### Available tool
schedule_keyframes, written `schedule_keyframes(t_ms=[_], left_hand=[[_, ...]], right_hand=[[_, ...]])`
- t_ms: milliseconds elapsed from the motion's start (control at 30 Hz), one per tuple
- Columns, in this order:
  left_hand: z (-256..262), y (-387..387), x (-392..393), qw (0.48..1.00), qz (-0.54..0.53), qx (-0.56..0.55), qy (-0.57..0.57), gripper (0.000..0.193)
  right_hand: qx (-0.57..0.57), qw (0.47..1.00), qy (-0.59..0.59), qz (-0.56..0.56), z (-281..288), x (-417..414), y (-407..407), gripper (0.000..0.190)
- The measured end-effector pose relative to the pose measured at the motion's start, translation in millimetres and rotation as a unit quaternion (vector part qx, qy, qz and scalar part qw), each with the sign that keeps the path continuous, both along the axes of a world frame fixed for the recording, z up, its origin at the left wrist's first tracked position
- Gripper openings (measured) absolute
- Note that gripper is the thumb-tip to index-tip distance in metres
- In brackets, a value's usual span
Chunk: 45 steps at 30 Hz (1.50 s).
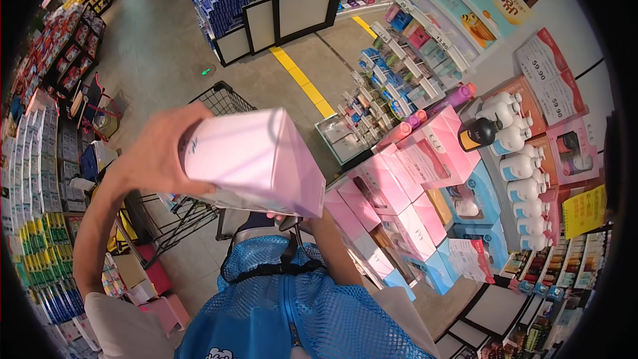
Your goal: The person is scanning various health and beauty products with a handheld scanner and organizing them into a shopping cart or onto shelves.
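A pink cardboard gift box point(239, 152) is held up in front of my chest, tilted. My left hand point(164, 152) grips its left end, with the fingers wrapped round the side. Only a few fingertips of my right hand point(279, 217) show below the box's lower edge; the box hides the rest, so its hold cannot be made out. To the right, similar pink boxes point(394, 179) and blue boxes point(471, 199) stand stacked on a display. White pump bottles point(518, 167) and one black pump bottle point(477, 134) stand beside them.
A black wire shopping cart point(174, 219) stands behind the box, to the left. A small rack point(344, 134) of hanging goods is ahead on the right. Blue cartons point(239, 0) are piled farther off, by framed panels. Stocked shelves point(42, 169) line the left side.
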<state>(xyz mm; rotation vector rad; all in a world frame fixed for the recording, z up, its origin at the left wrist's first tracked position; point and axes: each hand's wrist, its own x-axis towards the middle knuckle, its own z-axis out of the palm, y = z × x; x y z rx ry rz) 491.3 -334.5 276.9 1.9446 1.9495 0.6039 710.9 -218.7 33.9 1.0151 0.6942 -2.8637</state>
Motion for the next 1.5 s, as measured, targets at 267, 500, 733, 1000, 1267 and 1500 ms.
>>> schedule_keyframes(t_ms=[267,500,733,1000,1267,1500], left_hand=[[-39,-9,-54,0.962,0.059,-0.061,-0.259,0.065],[-84,-39,-99,0.845,0.127,-0.061,-0.515,0.103],[-156,-53,-113,0.762,0.06,-0.085,-0.639,0.118],[-238,-70,-105,0.744,-0.012,-0.029,-0.667,0.105],[-194,-39,-74,0.736,0.008,-0.131,-0.664,0.104],[-194,-27,-79,0.736,0.006,-0.188,-0.65,0.101]], right_hand=[[0.103,0.993,0.054,-0.018,27,-12,-14,0.05],[0.157,0.984,0.086,-0.021,37,18,-44,0.049],[0.112,0.989,0.096,0.028,54,42,-66,0.056],[0.099,0.99,0.031,0.101,36,70,-63,0.066],[0.105,0.99,0.063,0.07,98,132,-40,0.057],[-0.023,0.975,0.145,0.164,169,185,-59,0.031]])
